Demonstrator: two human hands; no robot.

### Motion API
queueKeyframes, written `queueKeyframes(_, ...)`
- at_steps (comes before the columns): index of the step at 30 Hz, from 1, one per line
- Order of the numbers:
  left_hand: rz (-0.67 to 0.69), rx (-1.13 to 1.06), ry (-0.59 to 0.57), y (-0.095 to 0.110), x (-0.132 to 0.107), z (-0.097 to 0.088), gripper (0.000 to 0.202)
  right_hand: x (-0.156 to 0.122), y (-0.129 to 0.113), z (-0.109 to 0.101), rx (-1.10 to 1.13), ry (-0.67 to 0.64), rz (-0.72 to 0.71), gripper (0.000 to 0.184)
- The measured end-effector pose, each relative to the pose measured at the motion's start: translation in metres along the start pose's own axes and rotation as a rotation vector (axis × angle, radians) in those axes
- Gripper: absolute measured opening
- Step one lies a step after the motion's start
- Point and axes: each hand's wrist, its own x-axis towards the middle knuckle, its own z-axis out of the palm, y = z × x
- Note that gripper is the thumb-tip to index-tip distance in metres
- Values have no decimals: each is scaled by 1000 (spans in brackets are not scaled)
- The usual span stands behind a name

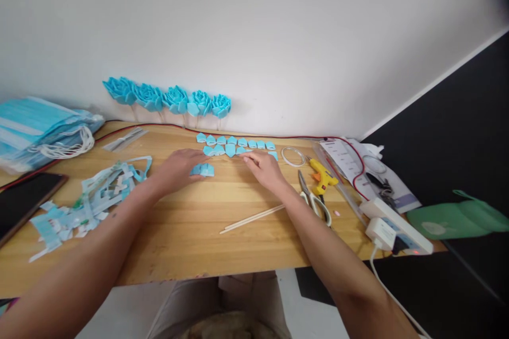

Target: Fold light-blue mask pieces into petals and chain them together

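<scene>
Folded light-blue fabric petals lie in two rows near the back of the table. My right hand is at the front row, its fingers pinched together at the edge of a blue petal and partly covering that row. My left hand rests to the left with fingers extended and thumb apart. Between its thumb and fingers, on the wood, lie a few more blue petals; whether the thumb touches them is hard to tell. A larger petal sits between the two hands, overlapping the rows.
Blue fabric flowers on sticks lean against the wall. Left are stacked masks, a phone and cut scraps. Right are scissors, a yellow glue gun, a wire coil and a power strip. Wooden sticks lie in front.
</scene>
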Motion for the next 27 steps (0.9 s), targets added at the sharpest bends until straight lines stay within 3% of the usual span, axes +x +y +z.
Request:
queueKeyframes(5,-9,-19,71,7,2,-7,36,26,-26,8,-263,-157,-139,27)
queueKeyframes(10,-201,104,422,16,2,-15,24,47,-41,34,-504,-186,-276,32)
queueKeyframes(12,-233,134,513,17,1,-17,23,52,-44,47,-560,-167,-318,30)
queueKeyframes(16,-224,202,526,20,1,-18,28,58,-45,66,-568,-155,-371,24)
queueKeyframes(19,-222,238,514,23,2,-18,33,60,-41,63,-352,-57,-308,21)
queueKeyframes(21,-245,182,521,26,2,-17,33,60,-40,53,-27,82,-149,18)
queueKeyframes(24,-332,-106,504,30,3,-9,36,52,-41,36,561,177,168,18)
queueKeyframes(27,-370,-453,371,36,4,4,44,36,-44,24,940,154,329,20)
